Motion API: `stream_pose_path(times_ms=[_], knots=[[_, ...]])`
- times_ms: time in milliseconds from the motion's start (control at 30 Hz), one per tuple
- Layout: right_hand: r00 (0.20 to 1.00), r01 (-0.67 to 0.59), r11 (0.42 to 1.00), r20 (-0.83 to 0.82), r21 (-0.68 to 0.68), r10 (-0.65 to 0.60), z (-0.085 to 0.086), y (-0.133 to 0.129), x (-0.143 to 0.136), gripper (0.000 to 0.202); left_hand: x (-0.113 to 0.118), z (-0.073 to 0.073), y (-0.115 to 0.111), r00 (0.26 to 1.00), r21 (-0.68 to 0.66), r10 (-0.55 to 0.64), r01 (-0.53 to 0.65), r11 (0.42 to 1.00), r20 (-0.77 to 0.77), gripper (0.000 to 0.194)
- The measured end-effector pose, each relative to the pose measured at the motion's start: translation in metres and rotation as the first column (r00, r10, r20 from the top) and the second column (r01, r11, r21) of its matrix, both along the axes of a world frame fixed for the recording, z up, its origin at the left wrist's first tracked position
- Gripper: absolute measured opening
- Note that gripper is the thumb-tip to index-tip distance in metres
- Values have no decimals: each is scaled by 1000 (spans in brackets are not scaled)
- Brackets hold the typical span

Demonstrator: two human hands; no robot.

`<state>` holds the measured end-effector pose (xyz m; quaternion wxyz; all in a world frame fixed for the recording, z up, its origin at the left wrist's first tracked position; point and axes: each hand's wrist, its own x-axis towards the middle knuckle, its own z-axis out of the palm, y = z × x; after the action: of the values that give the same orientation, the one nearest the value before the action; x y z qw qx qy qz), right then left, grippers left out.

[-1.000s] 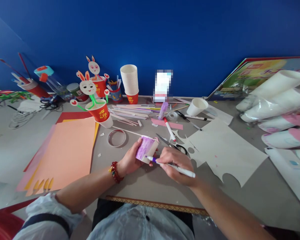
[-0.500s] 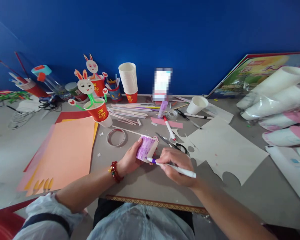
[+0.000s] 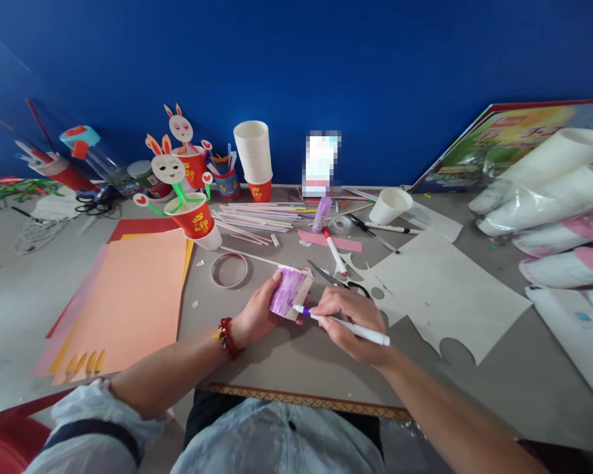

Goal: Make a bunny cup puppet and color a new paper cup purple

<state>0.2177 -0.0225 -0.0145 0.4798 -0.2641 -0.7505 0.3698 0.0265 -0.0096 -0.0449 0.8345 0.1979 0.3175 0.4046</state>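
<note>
My left hand (image 3: 257, 311) grips a small paper cup (image 3: 289, 289) by its left side, tilted above the table. Purple strokes cover most of the cup's wall, while a strip on its right is still white. Between the fingers of my right hand (image 3: 350, 319) is a white marker (image 3: 363, 332) with a purple collar, its tip touching the cup's wall low down. Just behind my right hand lie scissors (image 3: 326, 273) with black handles. A roll of tape (image 3: 228, 270) rests to the left of the cup.
Coloured paper sheets (image 3: 128, 303) lie at left, cut white paper (image 3: 454, 289) at right. Behind are rabbit-topped cups (image 3: 192, 217), stacked paper cups (image 3: 253, 151), paper sticks (image 3: 257, 217), a glue stick (image 3: 321, 216), a red-capped marker (image 3: 335, 253) and a single white cup (image 3: 390, 205).
The marker tip has shifted slightly up along the cup's wall, with my right hand moving a little. My left hand keeps the cup in nearly the same place.
</note>
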Motion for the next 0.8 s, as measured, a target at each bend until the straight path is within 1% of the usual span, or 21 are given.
stream_pose_path(times_ms=[133,200,333,400,467,533,600,667,733,800], knots=[[997,-75,997,16,3,75,-4,-1,0,17,-1,-1,0,997,-58,55,-57,997,-46,54],[997,-80,997,-5,-15,80,-3,-1,1,17,-1,0,0,997,-72,60,-64,995,-52,52],[993,-59,998,-104,-32,55,2,2,2,20,-2,2,0,1000,-15,7,-7,1000,-7,54],[993,-69,997,-101,-26,66,3,3,3,20,-2,1,0,999,7,-22,22,1000,24,58],[995,-77,997,-72,-13,75,-1,5,4,19,-3,0,1,997,9,-37,36,999,61,59],[999,-17,1000,-47,-14,16,-6,8,8,18,-4,-2,2,994,7,-50,49,999,102,57],[994,103,994,-39,-33,-104,-12,11,12,17,-5,-2,3,988,2,-66,67,998,138,55],[983,175,983,-43,-48,-177,-14,12,13,17,-5,-1,3,985,-6,-73,74,997,159,55],[988,146,989,-54,-31,-148,-13,11,10,17,-6,0,3,983,-17,-70,74,997,167,55],[997,51,999,-56,17,-50,-11,9,7,19,-6,1,3,984,-21,-74,78,997,164,56]])
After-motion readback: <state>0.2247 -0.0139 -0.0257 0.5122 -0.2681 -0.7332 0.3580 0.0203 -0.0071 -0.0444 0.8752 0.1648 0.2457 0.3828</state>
